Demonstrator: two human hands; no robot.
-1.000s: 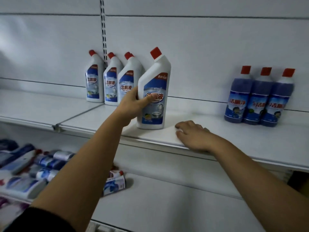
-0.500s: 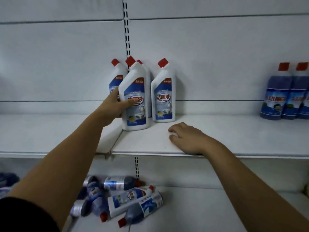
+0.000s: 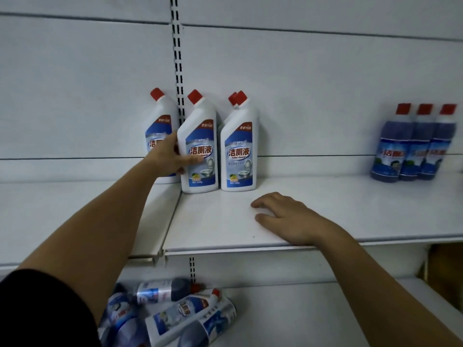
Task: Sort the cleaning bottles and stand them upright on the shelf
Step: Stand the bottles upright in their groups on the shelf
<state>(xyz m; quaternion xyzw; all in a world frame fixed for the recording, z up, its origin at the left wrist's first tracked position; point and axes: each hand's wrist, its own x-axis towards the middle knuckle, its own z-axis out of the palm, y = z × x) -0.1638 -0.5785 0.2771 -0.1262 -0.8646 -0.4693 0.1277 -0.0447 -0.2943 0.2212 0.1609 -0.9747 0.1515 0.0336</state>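
Right behind your left grip point(image 3: 172, 156), a black slotted upright point(image 3: 177, 58) climbs the white back panel point(image 3: 313, 83), which thin horizontal seams cross. Just below that grip, the upper shelf point(image 3: 213, 221) shows a joint where two white boards meet. Further down sits a lower shelf point(image 3: 300, 316). Far right of the grip there's a brownish patch point(image 3: 443, 261), too dim to tell. The light is cool and low.

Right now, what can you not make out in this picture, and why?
Head view:
- Rear white bottle: only its red cap shows behind the right front bottle.
- Leftmost white bottle: its lower label is covered by the left hand, which grips the middle bottle.
- Lying bottles on the lower shelf: the count is unclear, hidden by the left arm and the bottom edge.
- Blue bottles: labels blurred.
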